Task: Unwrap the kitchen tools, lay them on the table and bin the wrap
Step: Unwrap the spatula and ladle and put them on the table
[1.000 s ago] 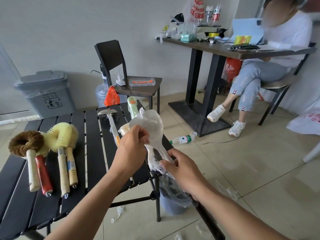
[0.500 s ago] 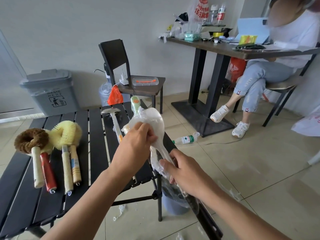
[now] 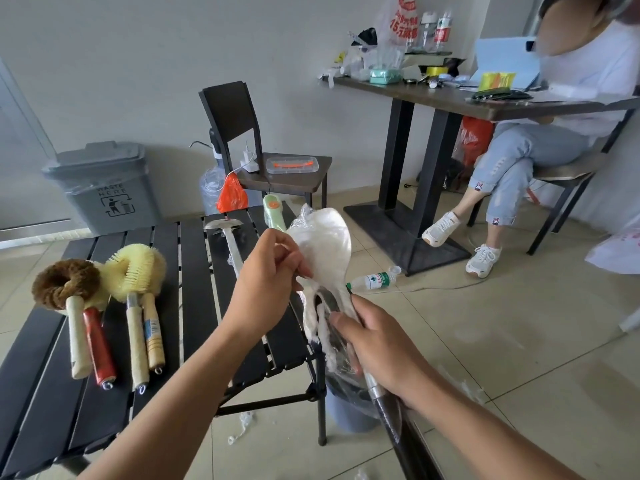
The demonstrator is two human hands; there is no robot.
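I'm mid-unwrap: my left hand (image 3: 268,282) pinches the wrap (image 3: 320,237) at the ladle's bowl, my right hand (image 3: 375,344) clamps its handle. Next, I'd peel it free, lay the ladle on the slatted table (image 3: 194,258) beside me.

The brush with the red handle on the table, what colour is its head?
Brown. The brush head shows clearly in the head view, above its red handle.

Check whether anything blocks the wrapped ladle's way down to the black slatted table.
Nothing visible does. The ladle, held in both hands, hangs over the table's right edge; the slats below are bare, and the brushes lie far left.
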